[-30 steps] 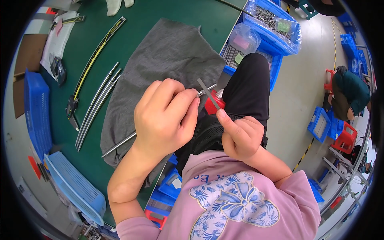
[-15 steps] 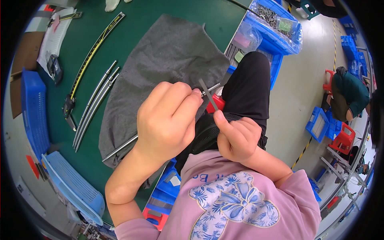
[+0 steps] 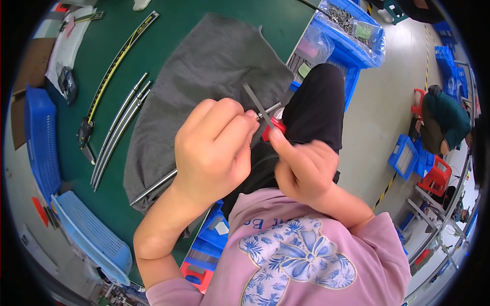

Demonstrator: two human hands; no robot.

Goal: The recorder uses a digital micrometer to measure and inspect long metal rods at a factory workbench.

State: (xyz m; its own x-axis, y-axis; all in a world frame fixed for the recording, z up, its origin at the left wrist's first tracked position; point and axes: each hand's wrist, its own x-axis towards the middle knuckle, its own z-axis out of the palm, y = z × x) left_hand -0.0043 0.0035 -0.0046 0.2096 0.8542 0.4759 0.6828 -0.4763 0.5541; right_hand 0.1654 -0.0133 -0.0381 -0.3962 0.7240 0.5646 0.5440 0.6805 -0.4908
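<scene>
A slim metal rod (image 3: pixel 155 187) runs slantwise under my left hand (image 3: pixel 214 143), whose fingers are wrapped round it. Its far end sticks out beyond my fingertips. Across that end lies a thin flat file (image 3: pixel 254 99), touching or very near the rod. My right hand (image 3: pixel 306 166) pinches the file's lower end, the thumb stretched along it, slightly smeared by motion. Beneath the rod a grey cloth (image 3: pixel 204 66) is spread on the green table (image 3: pixel 178 25). Several similar metal rods (image 3: pixel 118 127) lie side by side on the table, left of the cloth.
A long caliper (image 3: pixel 116 71) lies left of the loose rods. Blue baskets (image 3: pixel 92 232) line the left edge. Blue bins (image 3: pixel 352 30) with metal parts stand at the upper right, beside my knee. Farther right, a person (image 3: pixel 444 117) bends near red stools (image 3: pixel 435 176).
My right hand has pushed the file up and to the left across the rod, so more of it reaches past the rod. The left hand has stayed nearly still.
</scene>
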